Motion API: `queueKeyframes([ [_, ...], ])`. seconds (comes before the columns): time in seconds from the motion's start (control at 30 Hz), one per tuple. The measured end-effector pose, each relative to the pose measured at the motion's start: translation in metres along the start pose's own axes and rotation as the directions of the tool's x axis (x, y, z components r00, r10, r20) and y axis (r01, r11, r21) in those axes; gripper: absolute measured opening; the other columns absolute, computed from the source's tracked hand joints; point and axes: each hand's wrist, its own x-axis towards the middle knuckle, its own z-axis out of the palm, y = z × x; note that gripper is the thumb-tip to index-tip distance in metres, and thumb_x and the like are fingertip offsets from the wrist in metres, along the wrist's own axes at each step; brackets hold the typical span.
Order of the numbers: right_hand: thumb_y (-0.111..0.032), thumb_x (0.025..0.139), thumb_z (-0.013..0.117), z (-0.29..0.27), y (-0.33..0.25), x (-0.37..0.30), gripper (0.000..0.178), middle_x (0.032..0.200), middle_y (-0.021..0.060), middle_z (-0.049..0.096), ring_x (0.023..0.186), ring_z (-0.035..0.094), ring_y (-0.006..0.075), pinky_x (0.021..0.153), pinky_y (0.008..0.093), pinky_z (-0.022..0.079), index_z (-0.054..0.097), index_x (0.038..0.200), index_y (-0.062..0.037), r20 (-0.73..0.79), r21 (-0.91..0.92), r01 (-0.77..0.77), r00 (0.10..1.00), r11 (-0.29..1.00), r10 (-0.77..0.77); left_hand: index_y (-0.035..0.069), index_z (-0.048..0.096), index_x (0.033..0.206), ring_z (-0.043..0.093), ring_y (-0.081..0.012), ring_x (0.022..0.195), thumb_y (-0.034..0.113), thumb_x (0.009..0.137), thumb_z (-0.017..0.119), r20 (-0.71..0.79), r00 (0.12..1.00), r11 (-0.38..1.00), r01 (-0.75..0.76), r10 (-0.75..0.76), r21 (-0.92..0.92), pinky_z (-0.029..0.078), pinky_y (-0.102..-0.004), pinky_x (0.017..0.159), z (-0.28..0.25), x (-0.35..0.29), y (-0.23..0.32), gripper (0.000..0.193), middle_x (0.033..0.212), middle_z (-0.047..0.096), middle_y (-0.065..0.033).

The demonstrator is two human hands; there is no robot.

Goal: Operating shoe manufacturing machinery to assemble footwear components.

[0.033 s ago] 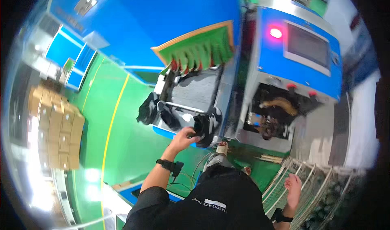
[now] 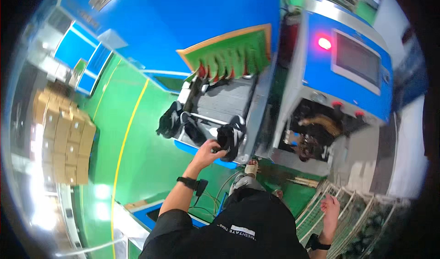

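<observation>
My left hand (image 2: 206, 154) reaches forward with its thumb and fingers closed on the near end of a black-and-white shoe (image 2: 231, 136). That shoe is at the right of the near end of a grey conveyor belt (image 2: 220, 98). Two other dark shoes are to its left: one black shoe (image 2: 193, 130) in the middle and another black-and-white shoe (image 2: 169, 120) at the far left edge. Low on the right, my right hand (image 2: 331, 209) hangs over a wire rack, holding nothing, its fingers loosely bent and apart.
Green strips (image 2: 224, 57) hang across the opening of a big blue machine (image 2: 192, 11) ahead. On the right stands a blue control cabinet (image 2: 316, 62) with a lit red lamp. The wire rack (image 2: 353, 213) is beside my right side; stacked cartons (image 2: 64, 144) stand far left.
The view has shifted a little, so the machines appear farther right. The shoe at my left hand has moved slightly left relative to the belt, with the hand. My right hand has hardly moved.
</observation>
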Motion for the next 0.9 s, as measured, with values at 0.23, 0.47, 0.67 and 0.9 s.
queueKeyframes([
  [0.23,-0.017,0.102,0.059,0.124,-0.063,0.035,0.032,0.094,0.0088,0.070,0.077,0.063,0.0134,0.068,0.0281,0.051,0.061,0.127,0.0031,0.299,-0.414,0.134,0.954,0.901,-0.004,0.017,0.078,0.103,0.062,-0.0383,0.109,0.048,0.077,0.076,-0.376,0.862,0.733,0.494,-0.341,0.468,0.042,-0.0489,0.102,-0.009,0.050,-0.140,0.040,0.107,0.068,-0.0181],
  [0.47,-0.015,0.094,0.066,0.181,-0.110,0.034,0.042,0.098,0.0106,0.071,0.087,0.066,0.0178,0.082,0.0317,0.053,0.061,0.131,0.0051,0.579,-0.690,0.526,0.813,0.497,-0.057,0.013,0.078,0.100,0.071,-0.0315,0.091,0.045,0.072,0.071,-0.447,0.836,0.843,0.465,-0.318,0.270,0.054,-0.0455,0.084,-0.016,-0.028,-0.153,0.043,0.091,0.074,-0.0156],
  [0.67,-0.015,0.095,0.063,0.199,-0.122,0.118,0.038,0.096,0.0089,0.067,0.080,0.062,0.0142,0.074,0.0306,0.052,0.062,0.127,0.0060,0.769,-0.537,0.760,0.619,0.365,-0.157,0.010,0.077,0.095,0.069,-0.0361,0.090,0.046,0.071,0.071,-0.422,0.804,0.851,0.509,-0.419,0.125,0.054,-0.0482,0.084,0.015,-0.198,-0.115,0.044,0.088,0.073,-0.0164],
  [0.9,-0.033,0.099,0.062,0.263,-0.158,0.043,0.046,0.125,0.0209,0.068,0.115,0.064,0.0368,0.100,0.0400,0.048,0.062,0.133,-0.0011,0.936,-0.350,0.935,0.348,0.056,0.045,0.012,0.078,0.100,0.070,-0.0368,0.095,0.044,0.066,0.076,-0.594,0.255,0.402,0.907,-0.763,-0.126,0.056,-0.0457,0.088,0.019,-0.509,-0.063,0.047,0.099,0.074,-0.0173],
])
